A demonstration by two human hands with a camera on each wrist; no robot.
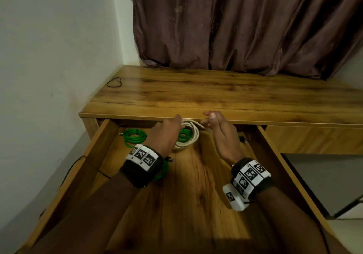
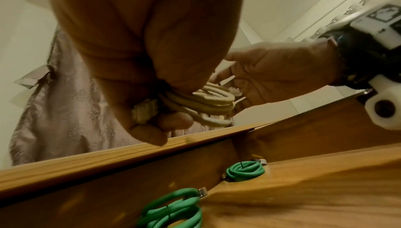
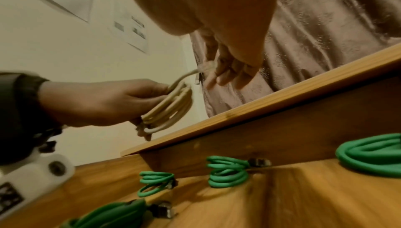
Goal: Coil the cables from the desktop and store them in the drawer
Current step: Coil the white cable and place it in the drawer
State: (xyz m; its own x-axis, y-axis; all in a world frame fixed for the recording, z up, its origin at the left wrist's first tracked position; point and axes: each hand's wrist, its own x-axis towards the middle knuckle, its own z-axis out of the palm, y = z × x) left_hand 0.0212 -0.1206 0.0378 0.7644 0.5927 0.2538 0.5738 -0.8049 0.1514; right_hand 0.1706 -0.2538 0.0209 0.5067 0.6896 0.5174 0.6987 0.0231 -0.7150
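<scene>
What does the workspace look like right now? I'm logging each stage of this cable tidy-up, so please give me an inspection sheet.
Surface: wooden desktop, bare except for a thin black cord loop at its far left corner.
Job's things: open drawer holds at least four coiled green cables, one at; a coiled white cable is held above it.
Clutter: nothing seen.
Grippers: left hand grips the white coil; right hand pinches its loose end, by the connector.
Cables: a black wire runs down beside the drawer's left wall.
Surroundings: brown curtain behind the desk, white wall at left.
</scene>
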